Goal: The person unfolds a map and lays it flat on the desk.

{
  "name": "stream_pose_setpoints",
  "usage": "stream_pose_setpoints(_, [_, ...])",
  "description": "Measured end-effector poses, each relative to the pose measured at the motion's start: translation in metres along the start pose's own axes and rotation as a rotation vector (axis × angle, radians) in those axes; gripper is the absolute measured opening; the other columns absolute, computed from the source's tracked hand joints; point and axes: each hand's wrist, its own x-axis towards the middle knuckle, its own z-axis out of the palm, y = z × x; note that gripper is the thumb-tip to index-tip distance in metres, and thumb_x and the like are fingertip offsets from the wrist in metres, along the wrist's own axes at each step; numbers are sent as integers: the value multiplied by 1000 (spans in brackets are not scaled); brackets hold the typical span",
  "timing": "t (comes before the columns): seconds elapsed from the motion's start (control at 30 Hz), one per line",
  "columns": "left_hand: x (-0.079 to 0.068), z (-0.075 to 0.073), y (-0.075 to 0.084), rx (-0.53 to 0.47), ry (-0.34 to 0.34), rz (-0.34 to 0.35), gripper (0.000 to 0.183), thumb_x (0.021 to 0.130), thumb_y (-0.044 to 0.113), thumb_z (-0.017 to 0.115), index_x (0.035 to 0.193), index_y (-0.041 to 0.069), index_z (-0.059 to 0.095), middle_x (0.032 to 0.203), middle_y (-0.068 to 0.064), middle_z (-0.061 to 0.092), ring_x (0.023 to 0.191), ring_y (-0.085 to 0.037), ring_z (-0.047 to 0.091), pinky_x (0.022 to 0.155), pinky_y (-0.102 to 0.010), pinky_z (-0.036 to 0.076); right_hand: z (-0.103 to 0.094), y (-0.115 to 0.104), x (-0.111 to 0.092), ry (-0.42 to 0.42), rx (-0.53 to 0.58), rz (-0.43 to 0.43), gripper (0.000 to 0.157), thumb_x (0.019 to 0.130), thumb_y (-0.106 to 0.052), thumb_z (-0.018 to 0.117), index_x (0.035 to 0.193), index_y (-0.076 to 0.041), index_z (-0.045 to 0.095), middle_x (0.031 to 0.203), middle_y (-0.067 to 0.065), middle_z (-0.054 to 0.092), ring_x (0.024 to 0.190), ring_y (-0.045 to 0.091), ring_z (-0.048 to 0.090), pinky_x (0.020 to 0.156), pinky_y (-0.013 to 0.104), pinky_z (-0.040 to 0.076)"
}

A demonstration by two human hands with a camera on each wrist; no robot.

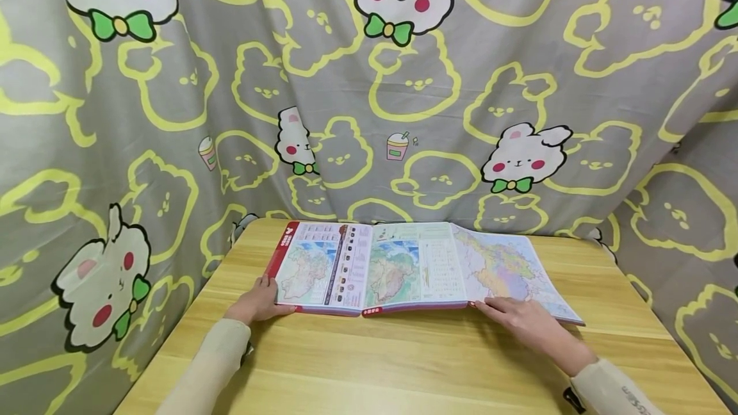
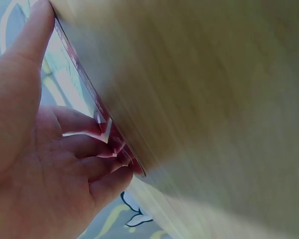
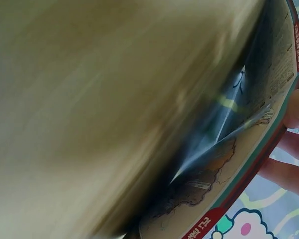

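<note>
A folding paper map (image 1: 398,271) lies partly unfolded across the far part of the wooden table, with several panels showing coloured maps and small print. My left hand (image 1: 259,301) holds its near left corner, fingers at the red left margin and thumb along the near edge. In the left wrist view, the fingertips (image 2: 112,172) meet the red edge. At the fold before the right panel, my right hand (image 1: 521,320) pinches the near edge. The right wrist view shows that edge lifted, with the printed underside (image 3: 214,174) visible and a gap beneath it.
The wooden table (image 1: 369,364) extends in front of the map toward me. A grey curtain (image 1: 346,95) with yellow outlines and white cartoon animals hangs behind the table and on both sides.
</note>
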Motion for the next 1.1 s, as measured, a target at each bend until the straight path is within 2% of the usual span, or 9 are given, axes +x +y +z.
stream_pose_setpoints(0.07, [2, 0, -2, 2, 1, 1, 108, 78, 59, 67, 135, -23, 26, 141, -42, 22, 129, -51, 25, 99, -60, 32, 2, 0, 1, 2, -4, -19, 55, 104, -13, 13, 119, -13, 67, 102, 5, 66, 84, 21, 66, 46, 33, 49])
stream_pose_setpoints(0.13, [3, 0, -4, 15, 4, 3, 108, 77, 60, 66, 134, -23, 27, 140, -41, 25, 129, -51, 26, 98, -60, 33, 3, -1, 1, 3, -15, -36, 70, 104, -19, -1, 117, -14, 68, 100, 5, 67, 82, 20, 66, 46, 33, 49])
stream_pose_setpoints(0.23, [4, 0, -5, 35, 15, 18, 107, 78, 61, 66, 132, -24, 30, 137, -41, 29, 128, -50, 29, 97, -60, 35, 3, -2, 1, -22, -14, -57, 55, 105, -16, 14, 118, -14, 67, 102, 5, 66, 83, 21, 66, 48, 33, 49])
stream_pose_setpoints(0.33, [5, -2, -5, 36, 12, 20, 107, 78, 61, 65, 132, -24, 29, 136, -41, 30, 128, -50, 28, 98, -59, 34, 4, -2, -1, -48, -6, -73, 52, 105, -16, 16, 119, -14, 67, 102, 6, 66, 84, 22, 66, 48, 33, 50])
stream_pose_setpoints(0.53, [5, -4, -5, 5, -6, 13, 108, 77, 60, 67, 132, -24, 28, 138, -42, 28, 129, -51, 26, 100, -60, 31, 8, -3, -2, -106, -10, -96, 75, 102, -20, -5, 114, -12, 68, 100, 7, 66, 82, 22, 65, 49, 32, 50])
stream_pose_setpoints(0.83, [4, -4, -6, -23, -15, -12, 110, 75, 59, 69, 134, -23, 26, 139, -41, 27, 128, -51, 26, 100, -62, 30, 16, -2, -3, -136, -16, -137, 77, 101, -19, -7, 112, -13, 69, 96, 5, 65, 79, 20, 65, 49, 30, 50])
stream_pose_setpoints(0.93, [5, -5, -6, -18, -17, -12, 109, 75, 59, 69, 134, -23, 27, 139, -40, 28, 128, -50, 26, 100, -61, 30, 18, -2, -4, -153, -15, -146, 70, 104, -20, 0, 112, -13, 69, 96, 5, 65, 79, 20, 65, 51, 31, 50])
stream_pose_setpoints(1.0, [5, -5, -5, -13, -18, -8, 109, 75, 59, 69, 134, -23, 27, 138, -40, 28, 128, -51, 26, 100, -61, 30, 19, -3, -4, -168, -24, -152, 51, 105, -17, 18, 111, -13, 69, 96, 5, 66, 80, 20, 65, 53, 31, 51])
stream_pose_setpoints(1.1, [4, -5, -6, -19, -15, -8, 109, 75, 58, 69, 134, -23, 27, 139, -40, 28, 128, -51, 26, 100, -61, 30, 21, -4, -3, -193, -27, -153, 29, 92, -11, 48, 111, -13, 69, 96, 4, 65, 82, 20, 64, 55, 32, 52])
